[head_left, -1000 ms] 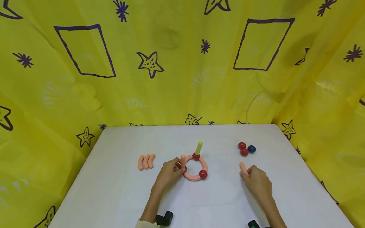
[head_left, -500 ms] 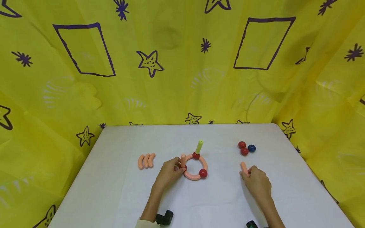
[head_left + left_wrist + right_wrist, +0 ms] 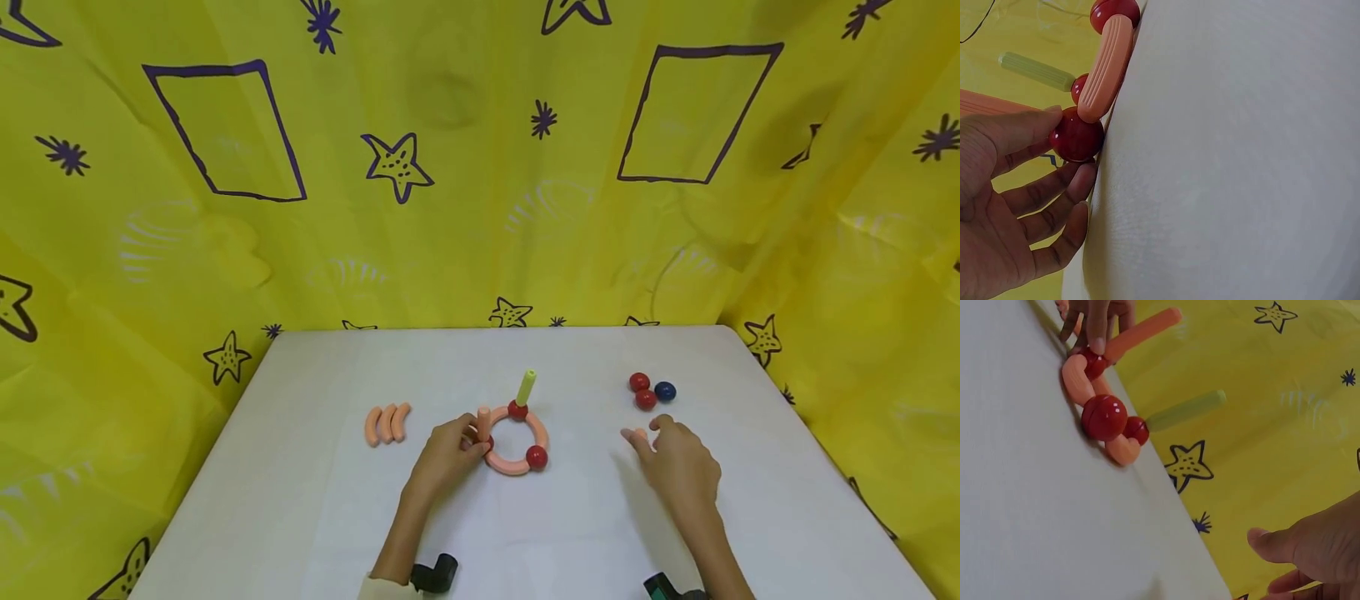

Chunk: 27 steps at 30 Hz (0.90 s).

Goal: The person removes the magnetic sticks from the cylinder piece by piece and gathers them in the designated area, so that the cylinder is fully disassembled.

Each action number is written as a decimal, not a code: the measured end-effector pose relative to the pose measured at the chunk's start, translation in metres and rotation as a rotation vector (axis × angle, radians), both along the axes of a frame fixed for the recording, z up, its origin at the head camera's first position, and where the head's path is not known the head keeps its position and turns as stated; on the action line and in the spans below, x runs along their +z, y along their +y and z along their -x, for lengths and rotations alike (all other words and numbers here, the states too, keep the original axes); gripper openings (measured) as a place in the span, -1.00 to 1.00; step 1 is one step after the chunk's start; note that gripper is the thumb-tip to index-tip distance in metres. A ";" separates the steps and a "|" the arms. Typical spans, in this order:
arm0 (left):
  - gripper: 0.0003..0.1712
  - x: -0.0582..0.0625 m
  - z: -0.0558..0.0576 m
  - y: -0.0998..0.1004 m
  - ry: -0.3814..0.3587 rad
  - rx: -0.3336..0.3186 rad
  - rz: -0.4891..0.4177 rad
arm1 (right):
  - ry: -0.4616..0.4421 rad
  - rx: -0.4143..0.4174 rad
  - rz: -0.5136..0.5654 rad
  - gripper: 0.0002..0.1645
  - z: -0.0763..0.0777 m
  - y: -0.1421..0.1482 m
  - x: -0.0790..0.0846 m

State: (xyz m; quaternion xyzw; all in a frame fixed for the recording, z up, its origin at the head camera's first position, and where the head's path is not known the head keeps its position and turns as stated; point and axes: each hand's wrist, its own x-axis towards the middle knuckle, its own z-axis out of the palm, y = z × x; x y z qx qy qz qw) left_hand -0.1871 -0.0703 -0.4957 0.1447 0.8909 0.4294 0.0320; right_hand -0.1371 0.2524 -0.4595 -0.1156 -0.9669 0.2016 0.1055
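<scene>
A ring of curved peach magnetic sticks joined by three red balls lies mid-table. My left hand pinches the ring's left red ball between thumb and fingers. From that ball stands a straight peach stick; a yellow-green stick rises from the rear ball. To the right, my right hand is above the table, thumb and index finger spread apart. Between them the small end of a straight peach stick shows, the remainder hidden by the hand. No stick shows in the right wrist view.
Several curved peach sticks lie side by side left of the ring. Beyond my right hand sit two loose red balls and a blue ball. A yellow patterned curtain surrounds the white table.
My right thumb and index finger have spread, letting go of the straight peach stick, and the hand has lifted slightly. My left hand keeps its hold on the red ball.
</scene>
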 end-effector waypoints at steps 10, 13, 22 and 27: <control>-0.87 0.000 0.000 -0.001 0.011 -0.028 0.022 | 0.139 0.340 0.329 -0.49 0.041 -0.044 0.000; -0.86 0.000 0.000 -0.002 0.012 -0.024 0.023 | 0.113 0.411 0.411 -0.48 0.057 -0.059 0.000; -0.85 -0.001 0.002 0.000 0.009 -0.043 0.012 | -0.044 0.458 0.523 -0.47 0.084 -0.093 -0.009; -0.86 -0.001 0.002 0.000 0.022 -0.032 0.021 | -0.046 0.440 0.525 -0.60 0.090 -0.102 -0.016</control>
